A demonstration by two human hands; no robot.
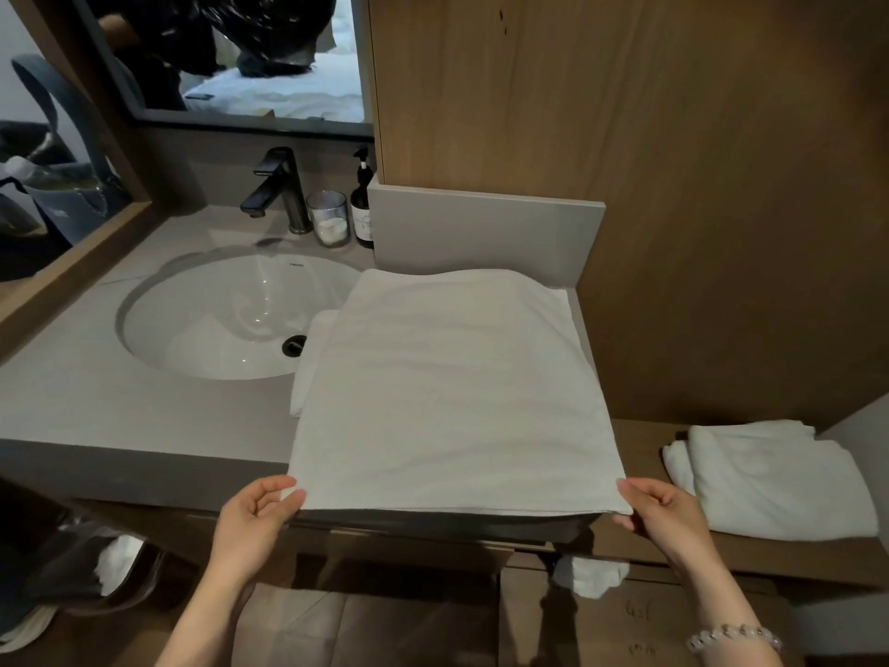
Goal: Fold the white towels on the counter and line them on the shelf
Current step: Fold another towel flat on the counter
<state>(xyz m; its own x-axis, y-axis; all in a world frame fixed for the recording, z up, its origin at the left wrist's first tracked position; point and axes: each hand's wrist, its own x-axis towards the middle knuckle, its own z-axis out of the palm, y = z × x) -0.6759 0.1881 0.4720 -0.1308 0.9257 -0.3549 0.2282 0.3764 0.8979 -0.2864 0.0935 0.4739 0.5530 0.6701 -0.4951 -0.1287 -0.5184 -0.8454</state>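
Observation:
A white towel [452,392] lies spread flat over the right end of the grey counter [96,406], its near edge hanging past the counter's front. My left hand [257,515] pinches the near left corner and my right hand [659,515] pinches the near right corner. More white towel [308,373] pokes out beneath its left side, partly over the sink rim. Two folded white towels [769,479] lie on the lower wooden shelf [640,536] at the right.
A round white sink [216,320] with a black tap [279,190] fills the counter's left part. A glass [329,219] and a dark pump bottle [361,204] stand behind it. White cloth [589,572] lies under the counter. A wooden wall panel rises at right.

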